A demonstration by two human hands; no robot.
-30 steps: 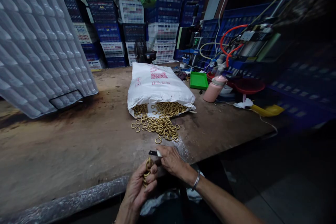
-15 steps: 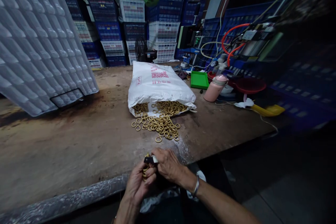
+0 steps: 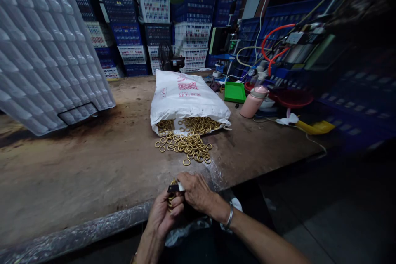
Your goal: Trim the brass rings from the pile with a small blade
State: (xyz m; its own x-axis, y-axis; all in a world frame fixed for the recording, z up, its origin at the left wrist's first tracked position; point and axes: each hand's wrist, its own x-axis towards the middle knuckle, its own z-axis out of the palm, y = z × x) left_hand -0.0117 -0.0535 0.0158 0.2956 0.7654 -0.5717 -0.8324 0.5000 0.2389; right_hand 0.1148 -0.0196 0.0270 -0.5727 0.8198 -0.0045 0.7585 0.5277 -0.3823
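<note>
Close to the table's front edge, my left hand (image 3: 161, 214) is closed around several gold-coloured rings (image 3: 170, 203). My right hand (image 3: 199, 193) meets it from the right, fingers wrapped round a small black-and-white tool (image 3: 175, 188); its exact kind is not clear. The tool's black end lies across the held rings, by my left thumb. Beyond both hands, a loose pile of gold-coloured rings (image 3: 190, 147) spills from the mouth of a white woven sack (image 3: 188, 103) with red print. More rings show inside the sack.
A stack of clear moulded plastic trays (image 3: 52, 57) leans over the wooden table (image 3: 77, 173) at the left. To the right are a green tray (image 3: 234, 93), a pink bottle (image 3: 253, 103) and a red bowl (image 3: 293, 99). Stacked crates (image 3: 125, 33) and a black fan (image 3: 168, 58) stand behind.
The view has shifted very slightly. Both hands keep nearly the same pose, with the tool still against the rings in my left hand.
</note>
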